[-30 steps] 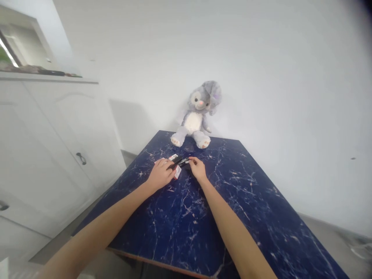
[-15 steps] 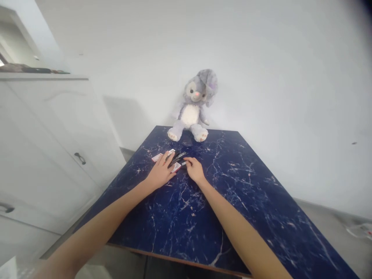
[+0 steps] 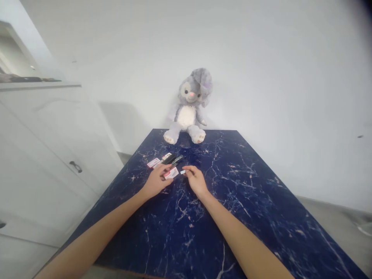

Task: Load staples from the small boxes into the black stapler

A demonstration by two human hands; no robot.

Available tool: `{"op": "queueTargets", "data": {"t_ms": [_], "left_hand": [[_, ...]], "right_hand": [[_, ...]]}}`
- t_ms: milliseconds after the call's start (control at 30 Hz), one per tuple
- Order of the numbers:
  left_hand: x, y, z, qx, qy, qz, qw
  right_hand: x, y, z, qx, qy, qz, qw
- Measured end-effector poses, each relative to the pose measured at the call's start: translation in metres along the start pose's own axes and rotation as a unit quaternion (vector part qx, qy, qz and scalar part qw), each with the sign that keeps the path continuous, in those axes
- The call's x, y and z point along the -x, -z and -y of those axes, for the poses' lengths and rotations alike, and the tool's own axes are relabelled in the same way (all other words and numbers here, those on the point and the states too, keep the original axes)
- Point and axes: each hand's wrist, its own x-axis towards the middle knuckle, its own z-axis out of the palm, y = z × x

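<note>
Two hands, both mine, worked over the far half of the blue table (image 3: 241, 182). My left hand (image 3: 153, 182) rested at the near left side of a small group of objects. Its thumb and forefinger stood moderately parted, one to either side of the near box (image 3: 172, 173), which was white with a reddish edge; whether they pressed on it, I could not tell. My right hand (image 3: 197, 182) lay just to the right, its thumb and forefinger drawn narrow on a small white piece (image 3: 183, 172). The free end of the white piece pointed left, toward the near box but apart from it.

Beyond the near box, several slender dark items (image 3: 171, 159) lay obliquely and close together; their exact number was too small to tell. The left box (image 3: 153, 162), white and pink, marked the left limit of the group, and the far box (image 3: 166, 156) lay just beside the dark items.

At the far edge of the table, well apart from my hands, a grey plush toy (image 3: 186, 116) sat before the pale wall (image 3: 261, 69), legs spread. To the left stood a white cabinet (image 3: 43, 143) with a dark handle (image 3: 76, 167).
</note>
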Motion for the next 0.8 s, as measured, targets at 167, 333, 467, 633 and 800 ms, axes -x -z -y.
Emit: {"op": "queueTargets", "data": {"t_ms": [167, 333, 467, 633, 800], "left_hand": [[0.002, 0.006, -0.007, 0.226, 0.085, 0.101, 0.965], [0.011, 0.009, -0.013, 0.393, 0.127, 0.238, 0.879], [0.008, 0.009, -0.008, 0.396, 0.156, 0.18, 0.887], [0.012, -0.004, -0.016, 0.303, 0.203, 0.182, 0.913], [0.022, -0.019, -0.029, 0.325, 0.23, 0.148, 0.905]], "right_hand": [[0.005, 0.002, 0.018, 0.04, 0.026, 0.036, 0.998], [0.005, 0.004, 0.021, 0.074, 0.031, 0.031, 0.996], [0.006, 0.004, 0.019, 0.096, 0.033, 0.013, 0.995], [0.007, 0.0, 0.019, 0.126, 0.028, 0.001, 0.992], [0.007, -0.004, 0.02, 0.139, 0.031, 0.003, 0.99]]}}
